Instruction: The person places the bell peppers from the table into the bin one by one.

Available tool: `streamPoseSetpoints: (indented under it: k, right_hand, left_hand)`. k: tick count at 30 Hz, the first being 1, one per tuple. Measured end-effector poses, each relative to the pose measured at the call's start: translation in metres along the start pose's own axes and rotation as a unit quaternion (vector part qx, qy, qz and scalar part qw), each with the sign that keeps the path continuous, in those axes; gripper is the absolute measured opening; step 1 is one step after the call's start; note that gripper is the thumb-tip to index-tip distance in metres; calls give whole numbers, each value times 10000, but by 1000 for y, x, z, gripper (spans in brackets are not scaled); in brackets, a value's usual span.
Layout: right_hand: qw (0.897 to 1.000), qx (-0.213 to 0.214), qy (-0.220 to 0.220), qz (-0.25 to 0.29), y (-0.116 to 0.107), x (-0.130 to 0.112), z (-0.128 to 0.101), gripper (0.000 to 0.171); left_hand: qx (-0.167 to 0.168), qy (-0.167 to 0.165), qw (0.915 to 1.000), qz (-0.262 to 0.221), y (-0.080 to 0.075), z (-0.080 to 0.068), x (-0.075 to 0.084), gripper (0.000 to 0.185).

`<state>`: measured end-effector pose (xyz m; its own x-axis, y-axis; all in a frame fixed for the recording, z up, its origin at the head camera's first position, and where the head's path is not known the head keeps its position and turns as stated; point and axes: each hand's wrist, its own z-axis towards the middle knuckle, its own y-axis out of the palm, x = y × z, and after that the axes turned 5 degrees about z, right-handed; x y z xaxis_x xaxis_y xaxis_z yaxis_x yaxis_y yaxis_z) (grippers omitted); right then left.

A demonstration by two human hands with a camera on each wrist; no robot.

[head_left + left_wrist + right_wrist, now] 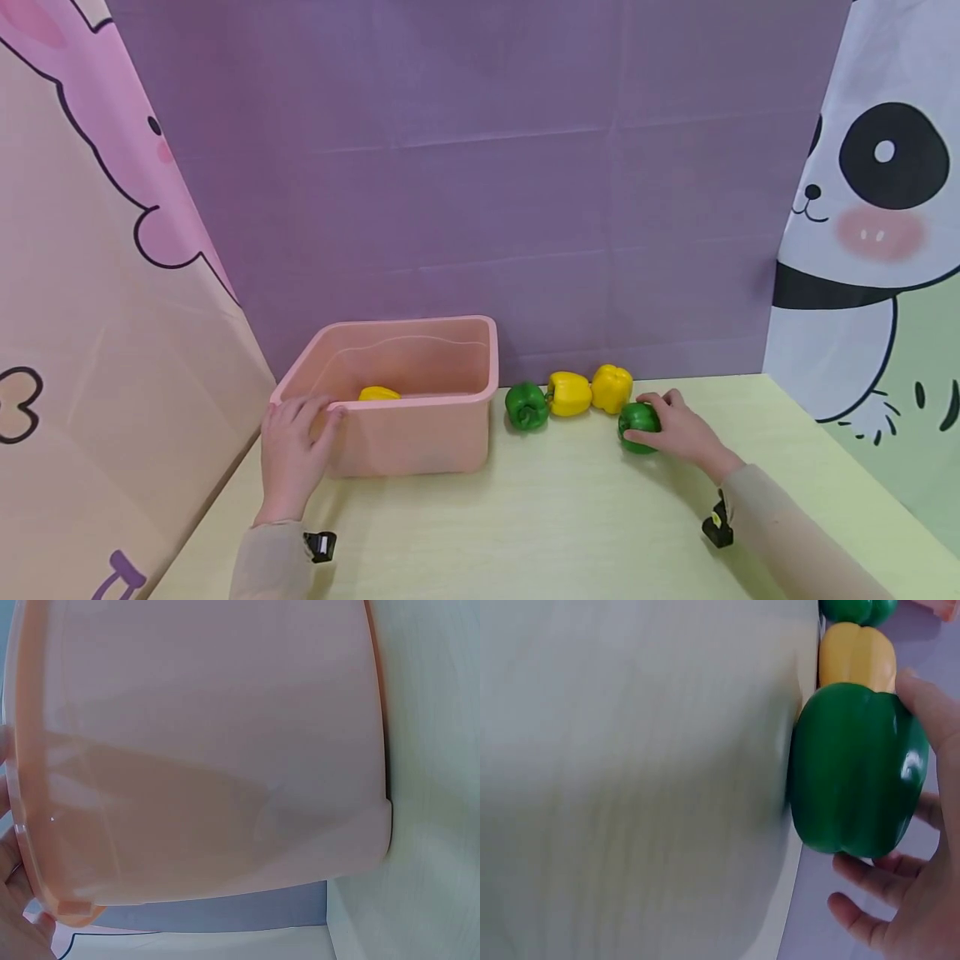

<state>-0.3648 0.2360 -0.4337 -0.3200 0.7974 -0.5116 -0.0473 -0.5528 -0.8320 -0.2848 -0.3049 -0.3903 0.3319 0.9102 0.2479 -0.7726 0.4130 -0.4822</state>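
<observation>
The pink bin [412,442] stands on the table [540,525], and inside it one yellow pepper [378,393] is visible; the front wall hides the rest of the bottom. The left hand [291,454] holds the bin at its near left corner, the fingers bent over the rim.

The held green pepper [859,772] is at the right end of the row, well apart from the bin. The right hand [686,433] grips it between thumb and fingers, opened only as wide as the pepper. Its grooves run along the table surface, so its long axis seems to lie flat and sideways; which end has the stem, I cannot tell. Just beside it is the right yellow pepper [611,388], then the left yellow pepper [569,394] and the other green pepper [527,407], whose dimpled end faces the person.
</observation>
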Motion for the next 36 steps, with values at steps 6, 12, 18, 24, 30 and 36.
streamPoseSetpoints:
  k: [6,12,18,24,30,36]
  right_hand:
    - [9996,115,77,-241,6,-5,-1,74]
    - [9986,234,-203,-433,9,-6,0,89]
    - [9965,247,-653,-458,10,-4,3,88]
    - [9944,244,-930,-433,11,1,7,83]
    - [9932,54,-1105,-362,10,-1,10,77]
    - [9938,-404,-997,-263,9,1,11,77]
  left_hand:
    - [0,24,10000,40,1,0,-2,21]
    - [-31,-10,10000,36,0,0,-1,21]
    - [-29,-46,10000,-26,1,0,0,21]
    - [-40,-65,10000,-23,1,1,1,21]
    - [-36,-63,10000,2,0,1,0,21]
    - [1,-5,10000,-7,-1,0,1,21]
